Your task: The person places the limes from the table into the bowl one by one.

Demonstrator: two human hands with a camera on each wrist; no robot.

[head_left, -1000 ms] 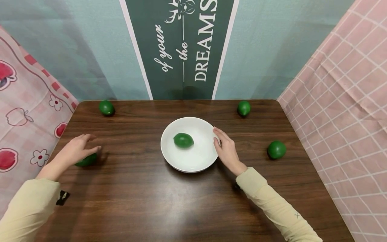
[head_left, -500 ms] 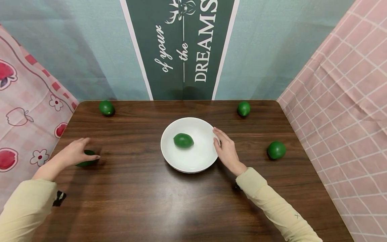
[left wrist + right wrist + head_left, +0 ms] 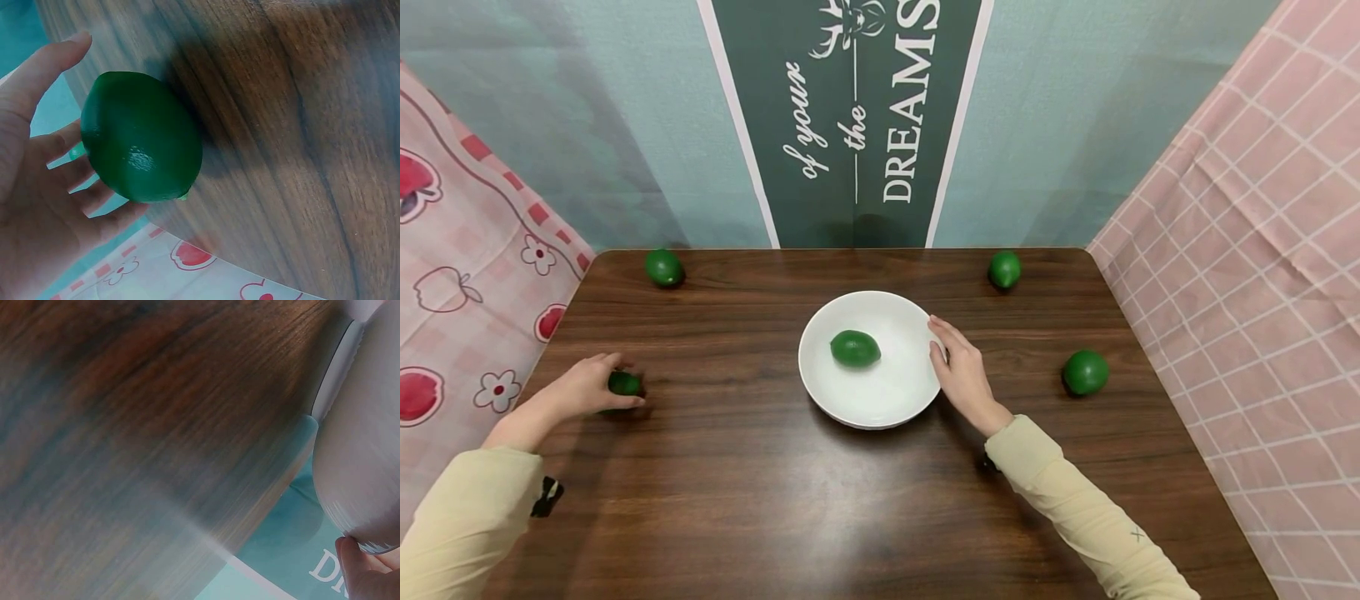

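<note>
A green lime (image 3: 142, 137) lies on the wooden table at the left, within the spread of my left hand (image 3: 583, 387). In the left wrist view the thumb (image 3: 59, 59) stands apart from the lime, while the other fingers extend behind it; whether they touch it is hard to tell. Near the table's middle is a white bowl (image 3: 902, 396) with one lime (image 3: 855, 348) inside. My right hand (image 3: 966, 375) rests against the bowl's right rim with its fingers fairly straight. The right wrist view shows fingertips touching the bowl's edge.
Another lime (image 3: 665, 268) sits at the back left of the table (image 3: 775, 517). On the right are a lime (image 3: 1004, 269) near the back edge and one (image 3: 1086, 372) farther forward. Patterned cloths hang behind and on both sides.
My left hand has come down toward the near side, and its spread fingers are now around the lime at the left. The right hand and the bowl have stayed put.
</note>
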